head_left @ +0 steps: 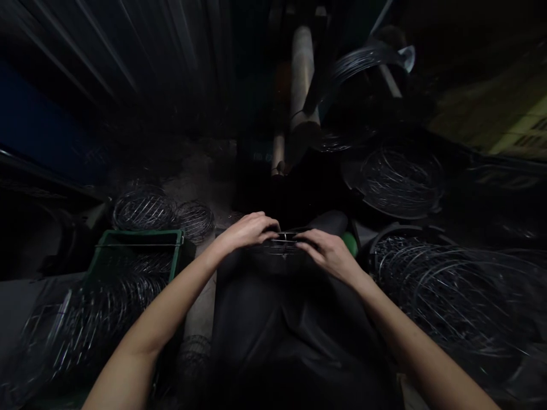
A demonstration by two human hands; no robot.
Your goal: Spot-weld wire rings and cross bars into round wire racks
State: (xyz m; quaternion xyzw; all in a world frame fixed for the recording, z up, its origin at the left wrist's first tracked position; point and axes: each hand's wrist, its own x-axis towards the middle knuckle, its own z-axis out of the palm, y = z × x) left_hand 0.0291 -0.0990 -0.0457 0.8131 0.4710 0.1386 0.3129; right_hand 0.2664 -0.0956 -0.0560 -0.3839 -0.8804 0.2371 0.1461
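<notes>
Small wire frame — held over the lap, above a black apron, between both hands. Left hand: fingers curled down onto the frame's left end, closed on it. Right hand: fingers gripping the frame's right end. The hands sit close together, the frame spanning the gap.

Surroundings — green crate to the left, holding wire baskets; more round wire baskets on the floor just behind it. Right side: large heap of loose wire rings; beyond it a dark round tray carrying further wire pieces. Straight ahead, a pale roller, dimly lit.
</notes>
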